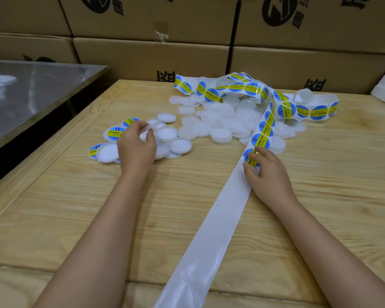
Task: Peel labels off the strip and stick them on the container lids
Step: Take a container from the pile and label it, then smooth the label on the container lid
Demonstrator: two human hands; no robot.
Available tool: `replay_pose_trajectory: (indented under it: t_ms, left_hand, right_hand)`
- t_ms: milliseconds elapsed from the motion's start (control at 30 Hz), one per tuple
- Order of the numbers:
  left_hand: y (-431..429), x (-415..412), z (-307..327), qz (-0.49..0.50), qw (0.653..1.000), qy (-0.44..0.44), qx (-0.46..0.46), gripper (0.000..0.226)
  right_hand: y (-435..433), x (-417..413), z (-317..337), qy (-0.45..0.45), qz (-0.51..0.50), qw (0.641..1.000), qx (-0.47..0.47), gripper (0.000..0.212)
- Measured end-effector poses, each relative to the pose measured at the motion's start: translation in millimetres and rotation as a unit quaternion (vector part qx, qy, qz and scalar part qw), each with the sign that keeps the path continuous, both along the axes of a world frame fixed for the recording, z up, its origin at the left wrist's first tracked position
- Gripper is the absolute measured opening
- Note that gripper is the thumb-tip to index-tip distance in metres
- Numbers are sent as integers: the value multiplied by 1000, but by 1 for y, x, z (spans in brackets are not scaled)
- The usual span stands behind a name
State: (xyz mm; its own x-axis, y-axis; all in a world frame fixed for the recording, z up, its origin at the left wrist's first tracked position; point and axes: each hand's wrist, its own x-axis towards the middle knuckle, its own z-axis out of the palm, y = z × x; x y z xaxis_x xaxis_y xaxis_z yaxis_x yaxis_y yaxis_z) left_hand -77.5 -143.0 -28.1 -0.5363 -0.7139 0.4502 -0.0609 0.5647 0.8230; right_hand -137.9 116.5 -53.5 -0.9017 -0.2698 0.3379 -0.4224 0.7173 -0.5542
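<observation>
At about ten o'clock on the wooden table [76, 207], the left hand [136, 145] pinches a plain white lid [150, 126] between thumb and fingertips, among a small cluster of labelled lids [115, 132]. The right hand [268, 174], toward two o'clock, has its curled fingertips and thumb nipping the nearest blue-and-yellow label [249, 157] on the strip [216, 218]. The strip runs from six o'clock up to a tangle at one o'clock over the heap of bare lids [220, 123], with cardboard boxes [151, 56] stacked behind.
</observation>
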Motion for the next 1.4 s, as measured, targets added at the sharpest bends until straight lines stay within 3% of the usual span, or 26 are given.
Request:
replay_pose_trajectory:
  t_ms: [233,400,500,567,733,833,900,1067,1233,1400]
  left_hand:
    - [-8,-2,-14,26,990,-123,-59,30]
    - [-2,0,-9,23,982,-75,-174,28]
    - [24,-1,-2,-55,970,5,-236,24]
    - [49,0,-2,-141,963,6,-230,23]
    - [92,-4,-17,-357,907,-124,-186,40]
    - [97,-9,-24,-423,845,-196,-261,56]
    - [96,-11,-26,-432,823,-228,-290,56]
    - [95,-11,-27,-428,832,-214,-282,58]
    - [95,-9,-27,-420,843,-203,-267,70]
    - [95,-9,-24,-435,834,-203,-273,74]
  right_hand:
    - [2,1,-2,-24,12,998,59,35]
    - [2,1,-2,-21,10,999,42,29]
    - [3,0,-2,3,-1,999,38,19]
    - [4,-1,0,14,-11,999,37,18]
    - [4,2,6,10,-6,1000,-2,8]
    - [3,1,6,6,6,1000,5,19]
    - [3,-1,2,9,0,999,32,31]
    - [4,-4,-3,-4,-6,997,79,40]
    - [4,-2,0,-2,-18,997,73,35]
    - [1,1,4,10,-24,997,79,25]
